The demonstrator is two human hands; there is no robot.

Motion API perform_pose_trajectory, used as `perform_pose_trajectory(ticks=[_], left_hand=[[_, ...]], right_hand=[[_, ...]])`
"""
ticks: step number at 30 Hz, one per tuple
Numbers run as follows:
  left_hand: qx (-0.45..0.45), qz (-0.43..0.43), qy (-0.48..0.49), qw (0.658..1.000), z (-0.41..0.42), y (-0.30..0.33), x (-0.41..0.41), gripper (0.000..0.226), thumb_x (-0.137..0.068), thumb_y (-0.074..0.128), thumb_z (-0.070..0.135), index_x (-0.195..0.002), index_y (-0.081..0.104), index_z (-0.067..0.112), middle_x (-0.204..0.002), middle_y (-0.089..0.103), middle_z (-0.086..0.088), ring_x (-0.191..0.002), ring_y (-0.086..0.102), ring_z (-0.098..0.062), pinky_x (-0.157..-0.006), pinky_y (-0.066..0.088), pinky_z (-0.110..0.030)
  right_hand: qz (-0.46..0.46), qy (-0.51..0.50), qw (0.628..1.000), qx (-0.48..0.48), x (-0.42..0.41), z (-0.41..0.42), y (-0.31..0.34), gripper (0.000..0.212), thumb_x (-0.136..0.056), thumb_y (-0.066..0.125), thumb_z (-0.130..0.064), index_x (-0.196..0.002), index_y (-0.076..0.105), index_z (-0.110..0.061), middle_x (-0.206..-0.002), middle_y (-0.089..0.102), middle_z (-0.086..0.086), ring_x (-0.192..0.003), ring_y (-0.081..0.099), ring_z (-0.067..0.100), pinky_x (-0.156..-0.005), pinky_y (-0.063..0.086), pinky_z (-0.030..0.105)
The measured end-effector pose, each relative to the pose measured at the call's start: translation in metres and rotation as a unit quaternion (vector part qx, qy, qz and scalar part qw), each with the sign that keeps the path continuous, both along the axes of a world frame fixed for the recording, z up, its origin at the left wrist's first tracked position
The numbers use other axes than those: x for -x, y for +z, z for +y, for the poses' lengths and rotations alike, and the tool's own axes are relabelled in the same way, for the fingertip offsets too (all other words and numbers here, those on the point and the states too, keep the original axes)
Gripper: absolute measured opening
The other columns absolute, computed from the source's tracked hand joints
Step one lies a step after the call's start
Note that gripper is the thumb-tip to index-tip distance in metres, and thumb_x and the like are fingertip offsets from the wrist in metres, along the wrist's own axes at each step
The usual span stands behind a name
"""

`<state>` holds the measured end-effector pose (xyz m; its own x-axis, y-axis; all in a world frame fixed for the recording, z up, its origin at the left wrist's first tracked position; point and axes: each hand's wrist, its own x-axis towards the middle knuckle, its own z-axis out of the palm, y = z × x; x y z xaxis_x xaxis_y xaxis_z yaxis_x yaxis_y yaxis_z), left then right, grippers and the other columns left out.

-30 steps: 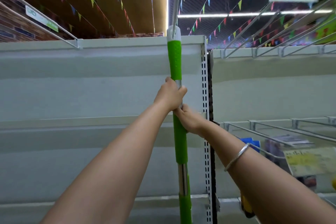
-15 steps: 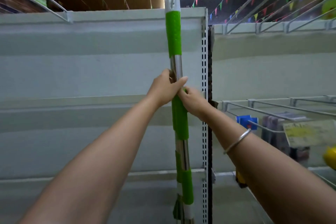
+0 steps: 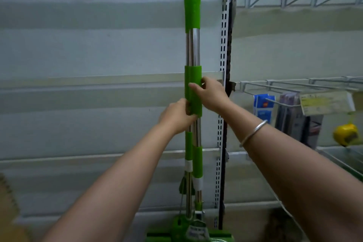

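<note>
A mop with a steel pole and green grip sleeves (image 3: 192, 49) stands upright in front of the grey shelving panel. A second, similar pole stands right behind it. Its green mop head (image 3: 189, 231) sits at the bottom of the frame. My left hand (image 3: 175, 117) grips the pole just under the middle green sleeve. My right hand (image 3: 210, 94) holds that sleeve from the right, fingers curled round it, a little higher than the left hand. A metal bangle (image 3: 253, 132) circles my right wrist.
A slotted shelf upright (image 3: 223, 65) runs vertically just right of the mop. Wire shelves (image 3: 298, 84) stick out at the right, with a blue box (image 3: 263, 104), dark packets, a yellow price card (image 3: 326, 102) and a yellow item (image 3: 345, 133). More wire racks hang overhead.
The view has tilted down, so the mop head now shows. Both hands have slid down the pole; the right hand is now above the left, on the middle green sleeve.
</note>
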<state>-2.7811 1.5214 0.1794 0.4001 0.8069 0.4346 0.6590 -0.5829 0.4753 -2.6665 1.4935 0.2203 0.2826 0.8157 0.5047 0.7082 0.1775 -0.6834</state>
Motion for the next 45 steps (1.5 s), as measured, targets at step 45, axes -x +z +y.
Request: perform_pose_trajectory(ticks=[45], left_hand=[[0.035,0.262,-0.251,0.931,-0.523,-0.158,-0.357,0.019,-0.089,0.052,0.035,-0.094,0.056,0.017,-0.099,0.063,-0.006,-0.088,0.059,-0.024,-0.073,0.046,-0.036]], right_hand=[[0.042,-0.301,0.896,0.324,-0.331,-0.641,-0.23,0.024,-0.092,0.046,-0.028,-0.109,0.055,-0.013,-0.105,0.06,0.009,-0.099,0.056,0.029,-0.076,0.043,0.034]])
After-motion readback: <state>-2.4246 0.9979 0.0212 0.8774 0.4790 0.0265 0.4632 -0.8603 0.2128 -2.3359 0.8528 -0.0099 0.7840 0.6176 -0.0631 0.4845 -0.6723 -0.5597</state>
